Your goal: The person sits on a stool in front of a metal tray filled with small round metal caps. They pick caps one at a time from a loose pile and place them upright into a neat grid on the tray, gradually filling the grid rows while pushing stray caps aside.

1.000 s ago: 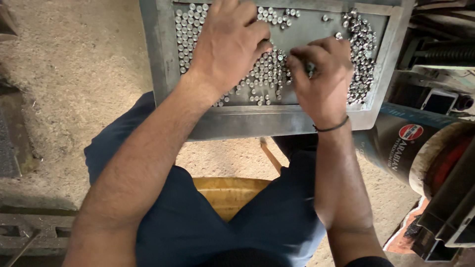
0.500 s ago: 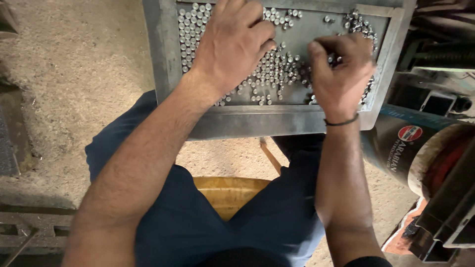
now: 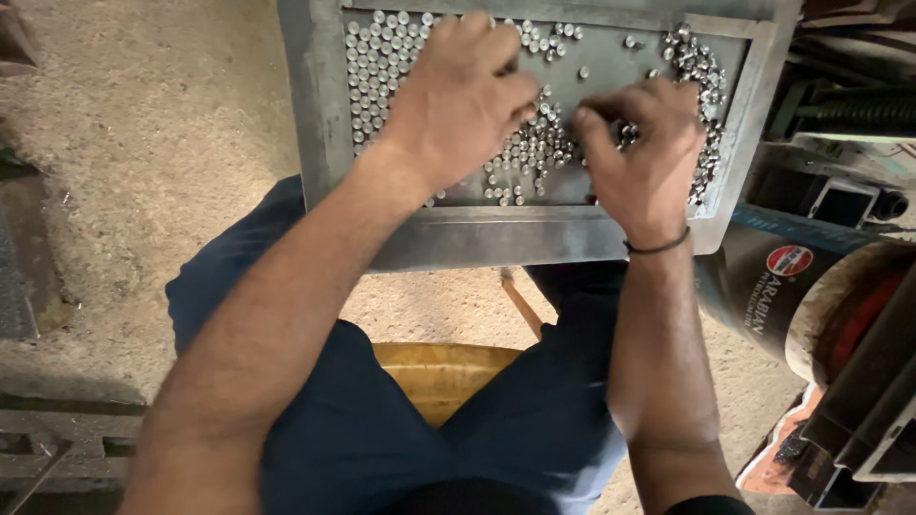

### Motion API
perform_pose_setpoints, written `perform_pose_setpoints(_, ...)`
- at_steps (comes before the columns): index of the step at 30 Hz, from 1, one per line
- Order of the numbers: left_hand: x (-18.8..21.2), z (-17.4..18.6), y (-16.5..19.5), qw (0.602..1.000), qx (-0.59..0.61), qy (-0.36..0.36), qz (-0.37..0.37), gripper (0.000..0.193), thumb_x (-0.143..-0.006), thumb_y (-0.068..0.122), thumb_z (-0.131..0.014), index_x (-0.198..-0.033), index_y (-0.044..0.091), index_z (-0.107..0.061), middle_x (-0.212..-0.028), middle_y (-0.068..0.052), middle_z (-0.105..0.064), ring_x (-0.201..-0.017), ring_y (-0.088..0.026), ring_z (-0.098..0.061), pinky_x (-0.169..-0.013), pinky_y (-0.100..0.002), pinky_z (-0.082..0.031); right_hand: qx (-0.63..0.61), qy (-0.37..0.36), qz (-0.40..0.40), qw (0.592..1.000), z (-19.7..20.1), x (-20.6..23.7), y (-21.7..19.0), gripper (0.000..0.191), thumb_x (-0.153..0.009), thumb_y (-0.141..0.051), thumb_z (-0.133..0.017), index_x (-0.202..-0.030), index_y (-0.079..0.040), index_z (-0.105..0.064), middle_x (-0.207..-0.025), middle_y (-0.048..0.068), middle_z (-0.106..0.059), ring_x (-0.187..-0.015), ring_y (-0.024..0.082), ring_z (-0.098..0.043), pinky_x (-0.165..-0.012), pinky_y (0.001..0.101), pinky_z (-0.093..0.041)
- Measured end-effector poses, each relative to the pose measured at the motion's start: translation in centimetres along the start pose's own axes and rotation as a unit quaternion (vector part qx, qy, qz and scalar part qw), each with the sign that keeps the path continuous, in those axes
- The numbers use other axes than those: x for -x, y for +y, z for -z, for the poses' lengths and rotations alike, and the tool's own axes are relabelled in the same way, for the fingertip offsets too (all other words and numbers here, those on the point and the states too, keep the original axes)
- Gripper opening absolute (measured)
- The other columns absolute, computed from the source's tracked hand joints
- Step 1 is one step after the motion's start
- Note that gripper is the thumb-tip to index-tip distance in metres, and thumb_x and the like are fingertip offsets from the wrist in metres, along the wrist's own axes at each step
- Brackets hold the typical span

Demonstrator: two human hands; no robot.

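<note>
Head view: both hands are working over a shallow grey metal tray [image 3: 334, 124] resting across the seated person's knees, its floor carrying many small silvery cylindrical metal pieces [image 3: 377, 72]. Toward 10 o'clock the pieces are standing in neat rows; at centre and along the 3 o'clock wall they are lying in loose heaps [image 3: 708, 105]. The left hand [image 3: 456, 105] is lying palm-down on the pieces, fingers curled, covering rather than lifting them; the right hand [image 3: 647, 143], wearing a thin black wristband [image 3: 658, 246], is pinching its fingertips together among the loose pieces at centre, though whether a piece is actually between them cannot be told. Judged from this, the work is going best when pieces are being drawn from the heaps lightly, without the left palm toppling the finished rows. A yellow stool [image 3: 441, 374] is showing at 6 o'clock, a dark printed drum [image 3: 792, 296] is crowding the right elbow at 4 o'clock, and sandy floor [image 3: 143, 143] is lying at 9 o'clock.
</note>
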State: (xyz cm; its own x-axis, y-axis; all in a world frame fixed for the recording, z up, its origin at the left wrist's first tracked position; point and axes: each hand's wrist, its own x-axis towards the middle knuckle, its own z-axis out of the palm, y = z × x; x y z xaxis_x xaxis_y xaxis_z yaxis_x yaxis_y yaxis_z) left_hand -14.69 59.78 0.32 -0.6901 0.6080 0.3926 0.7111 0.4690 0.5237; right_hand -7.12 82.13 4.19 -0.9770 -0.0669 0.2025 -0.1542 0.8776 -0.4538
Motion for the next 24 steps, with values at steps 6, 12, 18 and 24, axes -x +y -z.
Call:
perform_pose_setpoints(6,0.5,0.1,0.5,0.999,-0.025,0.025,-0.033,0.014,-0.088,0.024,-0.085,-0.093,0.014,-0.076,-0.100,-0.005,-0.056,-0.105,-0.026,-0.053,-0.091,-0.043,-0.043,0.027,-0.006,0.008,1.000,-0.7,0.3,-1.0,0.005,-0.092,-0.007,-0.081,-0.095,-0.004,-0.081,-0.093,0.012,-0.067,-0.097,0.030,-0.055,-0.083,0.0430,-0.046)
perform_pose_setpoints(12,0.8,0.3,0.4,0.999,-0.005,0.016,-0.041,0.016,-0.086,0.025,-0.084,-0.087,0.011,-0.075,-0.099,-0.006,-0.056,-0.104,-0.027,-0.053,-0.091,-0.043,-0.043,0.021,0.001,-0.025,0.999,-0.3,0.3,-1.2,0.008,-0.092,-0.006,-0.079,-0.099,-0.004,-0.080,-0.093,0.012,-0.067,-0.097,0.031,-0.056,-0.080,0.0424,-0.046)
perform_pose_setpoints(18,0.8,-0.2,0.7,0.998,-0.031,0.022,-0.041,0.016,-0.091,0.024,-0.081,-0.089,0.010,-0.074,-0.098,-0.004,-0.056,-0.104,-0.024,-0.052,-0.095,-0.041,-0.043,0.017,-0.008,-0.006,1.000,-0.3,0.7,-1.7,0.005,-0.095,-0.006,-0.080,-0.098,-0.003,-0.080,-0.092,0.012,-0.068,-0.096,0.031,-0.057,-0.081,0.0428,-0.046)
perform_pose_setpoints(24,0.8,-0.2,0.8,0.999,-0.014,0.000,-0.036,0.018,-0.092,0.025,-0.079,-0.088,0.008,-0.074,-0.095,-0.004,-0.056,-0.102,-0.024,-0.053,-0.095,-0.042,-0.043,0.014,0.002,-0.008,1.000,-0.5,0.6,-0.8,0.004,-0.095,-0.006,-0.079,-0.097,-0.002,-0.079,-0.093,0.012,-0.070,-0.091,0.031,-0.058,-0.080,0.0425,-0.046)
